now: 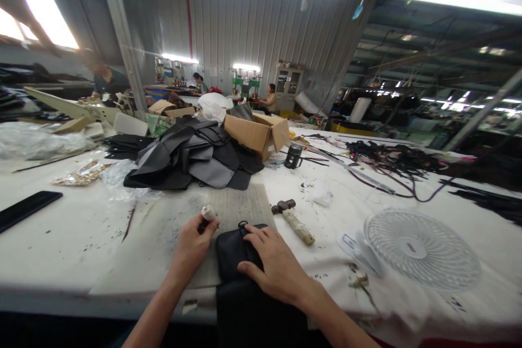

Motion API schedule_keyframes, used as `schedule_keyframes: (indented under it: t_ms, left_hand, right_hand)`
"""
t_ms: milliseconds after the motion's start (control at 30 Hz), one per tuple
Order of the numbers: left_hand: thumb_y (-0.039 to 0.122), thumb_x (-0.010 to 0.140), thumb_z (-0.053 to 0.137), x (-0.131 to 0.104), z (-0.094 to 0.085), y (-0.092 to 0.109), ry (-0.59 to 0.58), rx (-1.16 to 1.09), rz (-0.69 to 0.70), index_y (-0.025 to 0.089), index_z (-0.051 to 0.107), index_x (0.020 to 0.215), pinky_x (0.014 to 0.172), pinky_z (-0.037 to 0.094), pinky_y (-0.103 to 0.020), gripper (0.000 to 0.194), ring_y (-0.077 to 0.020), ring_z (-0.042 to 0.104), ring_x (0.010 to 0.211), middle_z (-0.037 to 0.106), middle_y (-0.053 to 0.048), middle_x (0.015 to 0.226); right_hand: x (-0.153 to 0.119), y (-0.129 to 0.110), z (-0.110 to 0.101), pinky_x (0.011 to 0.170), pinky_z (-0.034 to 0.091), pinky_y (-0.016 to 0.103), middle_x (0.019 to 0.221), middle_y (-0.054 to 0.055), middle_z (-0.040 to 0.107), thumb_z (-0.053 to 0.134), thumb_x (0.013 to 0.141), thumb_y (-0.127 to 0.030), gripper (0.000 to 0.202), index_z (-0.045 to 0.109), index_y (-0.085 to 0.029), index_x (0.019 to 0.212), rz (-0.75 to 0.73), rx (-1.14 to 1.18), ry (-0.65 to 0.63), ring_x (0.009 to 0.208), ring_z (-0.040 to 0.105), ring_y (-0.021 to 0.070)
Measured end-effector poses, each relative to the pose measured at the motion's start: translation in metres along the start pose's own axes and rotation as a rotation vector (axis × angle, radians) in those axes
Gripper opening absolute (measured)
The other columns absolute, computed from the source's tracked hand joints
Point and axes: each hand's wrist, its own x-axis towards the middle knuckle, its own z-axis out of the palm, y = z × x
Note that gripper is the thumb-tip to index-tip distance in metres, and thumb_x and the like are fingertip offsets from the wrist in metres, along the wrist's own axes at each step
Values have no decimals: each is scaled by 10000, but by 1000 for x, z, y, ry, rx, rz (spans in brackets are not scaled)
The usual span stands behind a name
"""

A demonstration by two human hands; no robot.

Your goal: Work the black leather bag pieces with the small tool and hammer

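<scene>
My left hand (194, 246) is closed around a short tool with a white, wrapped-looking round end (209, 212); its lower end is hidden by my fingers. Just to the right lies a black leather-like case (230, 253) with a small ring (243, 224) at its far edge. Spread across the case is my right hand (274, 261), fingertips near the ring, thumb on the surface. A black flap (256, 315) hangs from the case over the table's front edge. Under the case is a greyish work mat (159, 244). Beyond my right hand rests a hammer (300, 227) with a worn handle.
Dark cut pieces (196, 152) are heaped behind the mat, beside a cardboard box (256, 133). A black mug (293, 156) stands nearby. To the right is a white fan (422, 250); at far left, a phone (28, 209). People sit in the background.
</scene>
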Motion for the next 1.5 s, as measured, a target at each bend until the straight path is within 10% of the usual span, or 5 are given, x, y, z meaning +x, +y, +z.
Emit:
schedule_keyframes:
  t_ms: [267, 1500]
  left_hand:
    - [411, 935, 721, 6, 42, 50, -252, -116, 97, 215, 799, 1072, 794, 575, -331, 251, -238, 742, 870, 803, -40, 932]
    - [404, 953, 675, -2, 61, 28, -260, 17, 19, 191, 796, 982, 827, 516, -342, 247, -246, 723, 890, 803, -39, 918]
  right_hand:
    - [4, 14, 10, 1238, 436, 593, 1709, 112, 500, 895, 897, -517, 601, 638, -244, 1367, -17, 11, 19, 1433, 527, 372]
    - [-38, 22, 29, 1370, 346, 570, 1740, 111, 474, 714, 1043, -588, 693, 559, -219, 1609, -59, -15, 43, 1622, 418, 335]
